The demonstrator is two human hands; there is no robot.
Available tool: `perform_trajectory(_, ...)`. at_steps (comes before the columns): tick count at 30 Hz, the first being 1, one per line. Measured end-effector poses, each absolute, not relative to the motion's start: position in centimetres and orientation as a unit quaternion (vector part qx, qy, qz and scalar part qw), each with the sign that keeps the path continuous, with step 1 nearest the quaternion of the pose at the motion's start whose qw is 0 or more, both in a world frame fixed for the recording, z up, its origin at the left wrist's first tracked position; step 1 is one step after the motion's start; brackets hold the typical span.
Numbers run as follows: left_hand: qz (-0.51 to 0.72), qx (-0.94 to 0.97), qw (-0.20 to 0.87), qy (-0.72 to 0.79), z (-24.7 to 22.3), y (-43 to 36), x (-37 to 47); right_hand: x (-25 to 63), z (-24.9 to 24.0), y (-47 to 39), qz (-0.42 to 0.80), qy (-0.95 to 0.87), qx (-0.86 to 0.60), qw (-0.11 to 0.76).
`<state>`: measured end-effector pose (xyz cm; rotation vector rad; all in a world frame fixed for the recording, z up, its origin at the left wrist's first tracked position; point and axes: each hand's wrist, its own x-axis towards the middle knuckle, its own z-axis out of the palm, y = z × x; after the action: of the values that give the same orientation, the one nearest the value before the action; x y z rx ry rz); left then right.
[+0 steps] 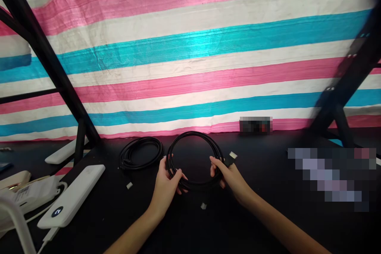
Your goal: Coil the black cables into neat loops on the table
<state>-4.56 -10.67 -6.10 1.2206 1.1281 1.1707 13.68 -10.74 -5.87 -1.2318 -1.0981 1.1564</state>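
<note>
A coiled black cable (193,132) is held up as a round loop above the black table. My left hand (167,180) grips the coil at its lower left side, thumb in front and fingers partly behind. At the lower right side, my right hand (233,176) is closed round the same coil, with a dark cable end beside the fingers. To the left on the table lies a second black cable coil (142,139). Small pale pieces lie near the coils: one (129,185) at left, one (203,206) in front, one (233,154) at right.
A white power bank (73,198) with a plugged cable lies at left, beside a white power strip (37,194) and another white device (64,151). Black metal frames (49,59) stand at both sides. A striped sheet (193,47) hangs behind. Blurred-out items are at right.
</note>
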Motion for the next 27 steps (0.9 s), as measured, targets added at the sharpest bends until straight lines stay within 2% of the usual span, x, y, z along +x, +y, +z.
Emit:
perform_trajectory(8, 0.427, 0.527, 0.567, 0.467, -6.6, -10.7, -4.7, 14.0, -6.2, -10.5, 0.449, -0.493, -0.549, 0.504)
perform_trajectory(17, 0.415, 0.484, 0.591, 0.495, -6.4, -10.2, -5.1, 13.7, -6.5, -10.4, 0.5, -0.451, -0.544, 0.5)
perform_trajectory(27, 0.331, 0.498, 0.639, 0.484, -6.6, -10.5, -4.8, 14.8, -5.7, -10.3, 0.534, -0.408, -0.54, 0.506)
